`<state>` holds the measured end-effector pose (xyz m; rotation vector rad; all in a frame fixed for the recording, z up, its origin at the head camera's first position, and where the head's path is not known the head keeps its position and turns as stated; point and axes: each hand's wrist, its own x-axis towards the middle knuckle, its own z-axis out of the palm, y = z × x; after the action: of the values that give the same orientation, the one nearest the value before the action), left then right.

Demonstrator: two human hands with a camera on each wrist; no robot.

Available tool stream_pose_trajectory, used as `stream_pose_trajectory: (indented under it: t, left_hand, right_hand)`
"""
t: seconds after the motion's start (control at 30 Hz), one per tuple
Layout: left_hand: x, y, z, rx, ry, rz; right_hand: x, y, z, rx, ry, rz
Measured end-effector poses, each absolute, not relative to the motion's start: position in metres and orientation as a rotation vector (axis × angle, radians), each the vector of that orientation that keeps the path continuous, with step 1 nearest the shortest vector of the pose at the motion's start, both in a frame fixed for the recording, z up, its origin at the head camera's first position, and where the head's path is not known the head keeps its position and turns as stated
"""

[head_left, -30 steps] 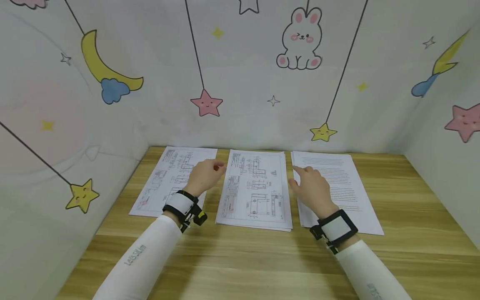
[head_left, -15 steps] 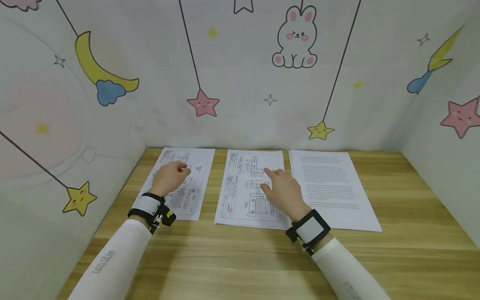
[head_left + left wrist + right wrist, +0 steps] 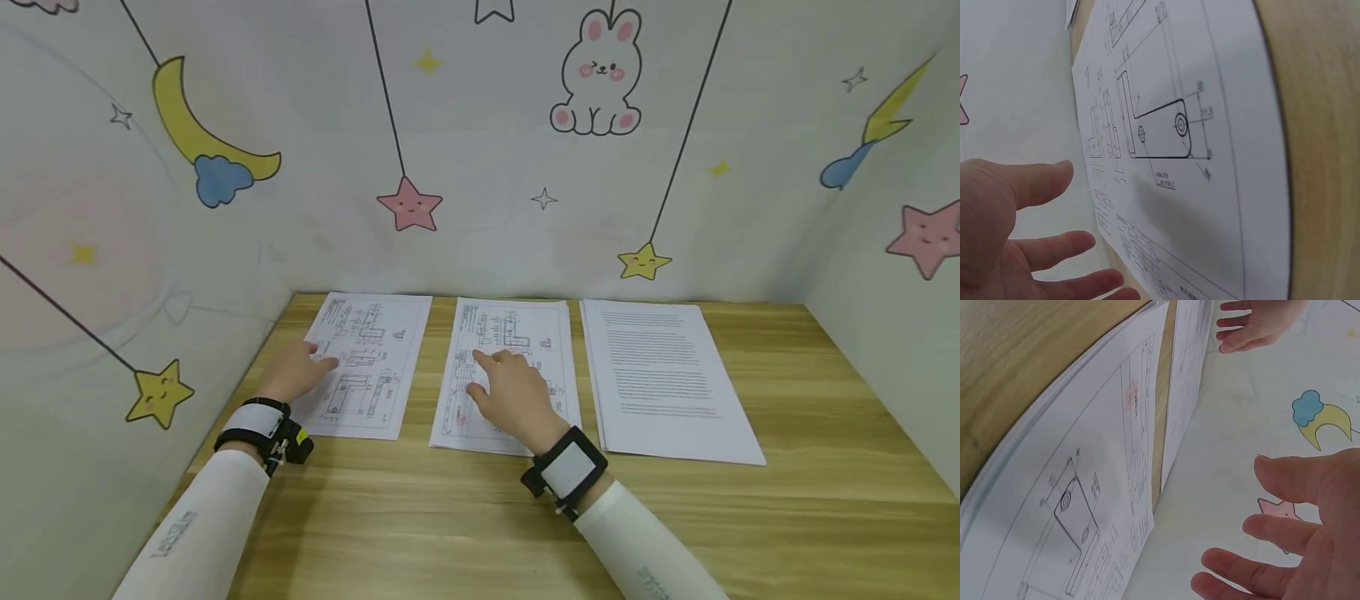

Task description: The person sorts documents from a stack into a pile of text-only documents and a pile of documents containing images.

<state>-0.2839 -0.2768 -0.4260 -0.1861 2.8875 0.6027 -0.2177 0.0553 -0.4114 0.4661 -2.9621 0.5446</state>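
My left hand (image 3: 292, 372) hovers by the left edge of the left drawing sheet (image 3: 397, 350), fingers spread and holding nothing. In the left wrist view its fingers (image 3: 1063, 250) stand apart from the paper, which carries an L-shaped part drawing. Over the middle stack of drawing sheets (image 3: 450, 425) is my right hand (image 3: 517, 398), with loosely extended fingers and nothing in them. The right wrist view shows those fingers (image 3: 1279, 531) off the page, and the stack's layered edges. To the right lies a stack of pages with printed text lines (image 3: 667, 367).
All the papers lie on a wood-grain table (image 3: 420, 517) near its back edge. A pale wall (image 3: 495, 250) with cartoon stars, a moon and a rabbit encloses the table at the back and both sides.
Both hands have moved left: the left from the left sheet's right side to its left edge, the right from the text pages to the middle stack. The papers stay in place.
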Motion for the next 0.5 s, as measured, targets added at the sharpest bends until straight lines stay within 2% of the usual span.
stream_pose_trajectory:
  t: [0.2,0.5]
  left_hand:
    - [-0.283,-0.283,-0.43,-0.223,2.851,0.533]
    - [-0.282,-0.282,-0.436,-0.261,2.801,0.437]
  right_hand:
    - [-0.212,0.033,-0.417,0.607,-2.972,0.535]
    - [-0.203,-0.021,-0.432,1.09,-3.068,0.352]
